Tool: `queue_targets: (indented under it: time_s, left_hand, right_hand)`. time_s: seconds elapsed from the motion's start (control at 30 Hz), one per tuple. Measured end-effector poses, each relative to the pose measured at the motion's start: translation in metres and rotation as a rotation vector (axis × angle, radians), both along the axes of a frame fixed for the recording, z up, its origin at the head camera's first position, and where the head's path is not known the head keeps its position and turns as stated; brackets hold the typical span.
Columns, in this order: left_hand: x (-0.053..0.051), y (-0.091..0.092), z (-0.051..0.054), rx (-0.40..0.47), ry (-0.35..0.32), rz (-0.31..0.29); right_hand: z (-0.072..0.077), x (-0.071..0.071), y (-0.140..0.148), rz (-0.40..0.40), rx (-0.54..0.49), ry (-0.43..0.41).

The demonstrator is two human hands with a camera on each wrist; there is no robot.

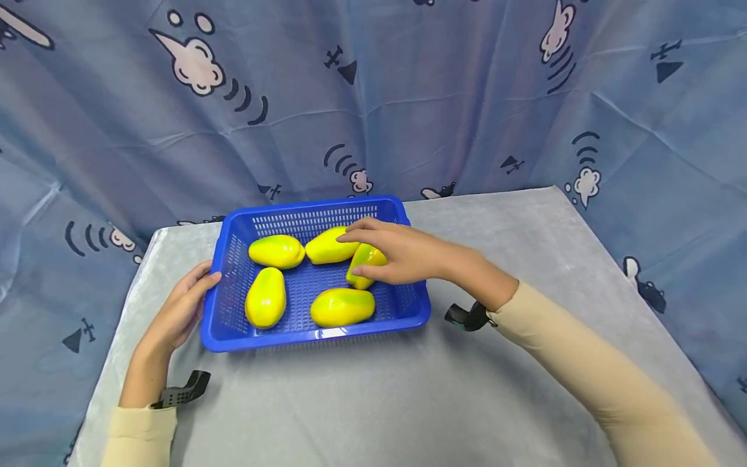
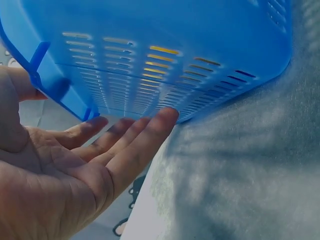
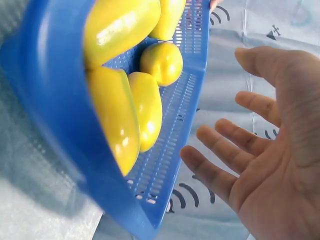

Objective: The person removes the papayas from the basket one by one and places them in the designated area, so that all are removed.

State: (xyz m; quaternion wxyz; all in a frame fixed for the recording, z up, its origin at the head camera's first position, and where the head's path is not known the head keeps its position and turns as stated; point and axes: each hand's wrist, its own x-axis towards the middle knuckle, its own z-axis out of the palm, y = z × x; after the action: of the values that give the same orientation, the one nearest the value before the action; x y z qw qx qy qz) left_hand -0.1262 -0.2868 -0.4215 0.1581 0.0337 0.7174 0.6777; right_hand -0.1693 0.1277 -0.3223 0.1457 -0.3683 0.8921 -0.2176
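While five yellow fruits [image 1: 266, 298] lie apart or lightly touching inside the blue basket [image 1: 318, 334], the basket itself sits on a grey-covered table [image 1: 362, 402]. The left hand [image 1: 177, 308] grips the basket's left rim, thumb on top. The right hand [image 1: 403, 253] is spread over the right end, thumb well apart from the fingers, holding nothing; in the head view it overlaps the right-end fruit [image 1: 366, 256]. The right wrist view shows what that overlap conceals: a bare palm, and a gap between fingers and fruit. Only the left wrist view shows the left fingers extended below the rim, beside the slotted outer wall; whether every fingertip touches it cannot be told. Beige sleeves [image 1: 560, 337] cover both forearms; a patterned blue curtain [image 1: 408, 84] hangs behind.
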Motion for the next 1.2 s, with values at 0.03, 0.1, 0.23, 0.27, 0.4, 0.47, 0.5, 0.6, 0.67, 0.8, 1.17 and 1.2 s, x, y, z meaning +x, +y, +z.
queue_targets:
  time_s: [0.03,0.1,0.23,0.27,0.4,0.47,0.5,0.6,0.67,0.8,1.17,1.2]
  left_hand:
    - [0.001,0.000,0.000,0.017,0.000,-0.004]
    - [0.001,0.001,0.000,0.037,-0.010,-0.006]
    - [0.001,0.003,0.004,0.017,-0.055,-0.001]
    - [0.000,0.003,0.005,0.011,-0.065,-0.001]
    - [-0.001,0.002,0.008,0.004,-0.089,-0.014]
    - [-0.001,0.000,0.008,0.012,-0.093,-0.015]
    - [-0.001,0.000,0.008,0.012,-0.094,-0.011]
    - [-0.001,0.001,0.006,0.016,-0.102,-0.011]
    - [-0.001,0.003,0.003,0.013,-0.109,-0.026]
    - [-0.001,0.008,-0.002,-0.011,-0.122,-0.044]
    - [0.001,0.004,-0.001,0.011,-0.114,-0.040]
    - [0.000,0.005,0.000,0.011,-0.116,-0.042]
  right_hand:
    - [0.000,-0.001,-0.003,0.014,0.012,-0.005]
    - [-0.002,-0.002,-0.010,0.050,0.037,-0.011]
    - [-0.004,-0.002,-0.025,0.109,0.103,-0.026]
    - [-0.004,-0.002,-0.029,0.117,0.116,-0.026]
    - [-0.002,-0.002,-0.043,0.142,0.154,-0.019]
    - [-0.002,-0.003,-0.048,0.159,0.166,-0.018]
    - [-0.002,-0.003,-0.051,0.169,0.171,-0.016]
    - [-0.004,-0.004,-0.055,0.192,0.194,-0.032]
    - [-0.005,-0.003,-0.056,0.201,0.217,-0.054]
    - [-0.007,-0.001,-0.055,0.213,0.265,-0.075]
    - [-0.016,-0.003,-0.068,0.263,0.314,-0.128]
    - [-0.017,-0.003,-0.067,0.266,0.313,-0.134]
